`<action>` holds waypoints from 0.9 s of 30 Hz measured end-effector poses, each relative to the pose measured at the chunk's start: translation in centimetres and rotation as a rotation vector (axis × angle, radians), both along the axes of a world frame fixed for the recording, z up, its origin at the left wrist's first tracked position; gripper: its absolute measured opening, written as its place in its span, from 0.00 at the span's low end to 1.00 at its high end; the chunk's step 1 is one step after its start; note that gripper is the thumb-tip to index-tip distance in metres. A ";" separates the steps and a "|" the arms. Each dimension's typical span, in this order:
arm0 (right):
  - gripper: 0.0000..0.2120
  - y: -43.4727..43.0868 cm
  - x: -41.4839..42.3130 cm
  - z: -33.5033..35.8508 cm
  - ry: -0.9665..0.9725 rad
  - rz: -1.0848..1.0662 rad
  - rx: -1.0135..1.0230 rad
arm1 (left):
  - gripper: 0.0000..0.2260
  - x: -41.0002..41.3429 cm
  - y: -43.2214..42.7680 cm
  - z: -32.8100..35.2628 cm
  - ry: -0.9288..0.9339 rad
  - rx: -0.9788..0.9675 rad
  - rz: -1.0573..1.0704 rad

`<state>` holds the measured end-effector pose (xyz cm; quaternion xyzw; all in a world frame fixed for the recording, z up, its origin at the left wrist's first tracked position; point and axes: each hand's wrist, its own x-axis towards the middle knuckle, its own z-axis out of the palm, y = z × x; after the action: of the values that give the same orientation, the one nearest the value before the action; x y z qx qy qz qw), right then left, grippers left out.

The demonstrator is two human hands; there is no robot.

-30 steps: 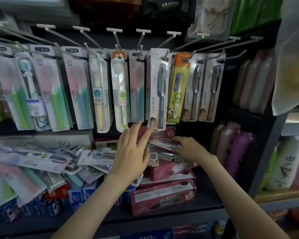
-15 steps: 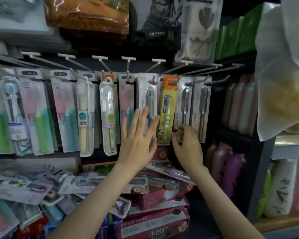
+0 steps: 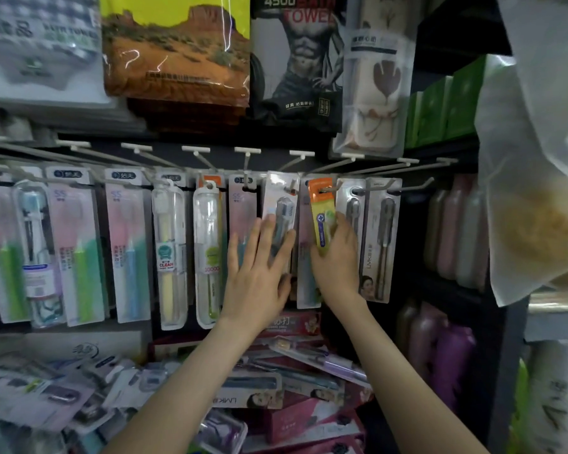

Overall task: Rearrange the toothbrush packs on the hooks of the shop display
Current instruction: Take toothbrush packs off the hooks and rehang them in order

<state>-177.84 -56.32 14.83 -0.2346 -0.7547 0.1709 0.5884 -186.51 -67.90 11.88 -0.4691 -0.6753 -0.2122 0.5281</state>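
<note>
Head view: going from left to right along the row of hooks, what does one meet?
pink and green pack, pink and blue pack, yellow CLEAN pack, clear green-brush pack, left hand, orange and yellow pack, rightmost grey pack

Two hands (image 3: 256, 276), roughly twelve hanging toothbrush packs (image 3: 128, 244), four towel packs (image 3: 177, 50) overhead
</note>
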 end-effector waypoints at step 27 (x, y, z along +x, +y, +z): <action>0.27 -1.4 4.7 -3.1 0.169 0.203 -0.079 | 0.03 3.5 -4.0 -0.1 -1.028 0.325 -0.889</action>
<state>-173.13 -57.74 11.69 -0.1647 -0.7149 0.2785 0.6198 -183.03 -71.86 11.74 -0.4563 -0.5433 -0.7014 0.0683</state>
